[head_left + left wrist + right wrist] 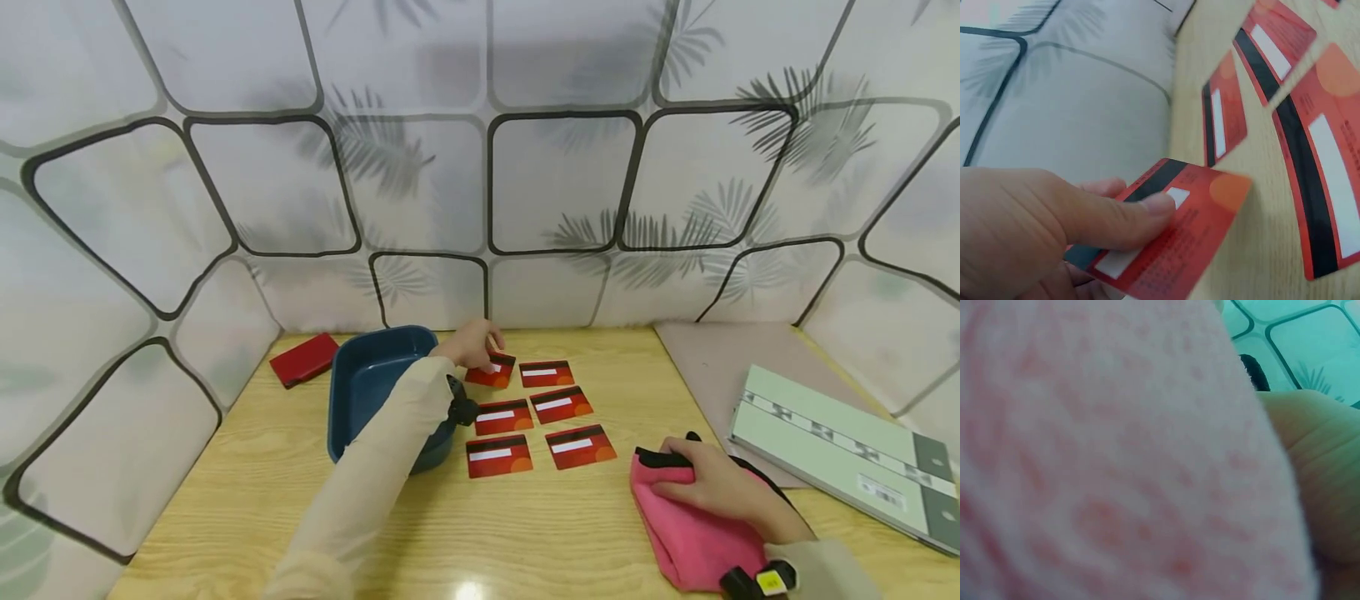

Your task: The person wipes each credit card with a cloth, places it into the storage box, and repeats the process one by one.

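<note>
My left hand [471,343] pinches a red card [491,372] at the back left of several red cards with black stripes. In the left wrist view the thumb of the left hand [1060,225] lies on top of the held card [1179,231], which is tilted, fingers beneath it. Other cards [1229,112] lie flat beyond it. My right hand [712,479] grips a pink cloth pouch [697,537] with black edging at the front right. Pink fabric [1116,450] fills most of the right wrist view, with part of the right hand [1319,462] behind it.
A dark blue bin [360,375] stands under my left forearm, with a dark red wallet-like item [303,360] to its left. At the right, a light green box or binder [832,442] lies partly on a grey-pink sheet [712,358]. Patterned fabric [420,183] borders the table [570,533].
</note>
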`<action>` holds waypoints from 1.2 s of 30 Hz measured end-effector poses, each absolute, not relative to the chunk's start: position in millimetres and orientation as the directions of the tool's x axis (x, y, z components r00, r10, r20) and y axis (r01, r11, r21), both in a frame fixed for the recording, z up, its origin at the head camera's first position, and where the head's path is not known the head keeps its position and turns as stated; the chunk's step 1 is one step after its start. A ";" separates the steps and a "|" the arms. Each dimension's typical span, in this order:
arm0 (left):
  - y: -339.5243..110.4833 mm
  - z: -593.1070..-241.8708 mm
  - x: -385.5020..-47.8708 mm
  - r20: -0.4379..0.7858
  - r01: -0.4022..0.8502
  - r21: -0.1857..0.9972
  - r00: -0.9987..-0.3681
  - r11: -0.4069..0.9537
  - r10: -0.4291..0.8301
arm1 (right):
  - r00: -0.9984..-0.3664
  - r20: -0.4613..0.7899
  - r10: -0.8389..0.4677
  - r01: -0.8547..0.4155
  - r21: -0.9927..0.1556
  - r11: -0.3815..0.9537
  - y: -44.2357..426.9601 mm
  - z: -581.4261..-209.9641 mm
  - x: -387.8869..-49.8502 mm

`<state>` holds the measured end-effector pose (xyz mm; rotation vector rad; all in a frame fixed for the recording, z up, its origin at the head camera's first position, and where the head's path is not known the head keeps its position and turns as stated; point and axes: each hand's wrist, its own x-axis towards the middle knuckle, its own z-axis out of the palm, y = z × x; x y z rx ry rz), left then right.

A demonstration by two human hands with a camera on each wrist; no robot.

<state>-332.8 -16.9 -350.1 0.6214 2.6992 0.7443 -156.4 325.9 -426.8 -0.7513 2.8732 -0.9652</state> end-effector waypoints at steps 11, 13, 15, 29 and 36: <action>-20.5 -341.4 -310.3 0.007 0.281 0.720 -0.917 0.635 0.398 | -0.882 0.068 -0.467 -0.422 -0.558 0.715 324.2 -406.0 -155.1; -19.7 -340.3 -304.7 0.036 0.258 0.761 -0.933 0.595 0.359 | -0.876 0.074 -0.476 -0.437 -0.538 0.720 326.0 -402.5 -154.5; -18.3 -339.2 -298.9 0.056 0.232 0.794 -0.948 0.563 0.313 | -0.870 0.087 -0.485 -0.454 -0.522 0.722 328.1 -399.6 -154.2; -4.9 -343.9 -250.9 0.287 0.334 0.841 -0.942 0.426 0.171 | -0.855 0.045 -0.517 -0.433 -0.610 0.664 323.9 -370.4 -151.9; 1.6 -346.8 -238.0 0.281 0.308 0.860 -0.951 0.407 0.128 | -0.857 0.055 -0.512 -0.436 -0.607 0.664 313.7 -357.4 -145.3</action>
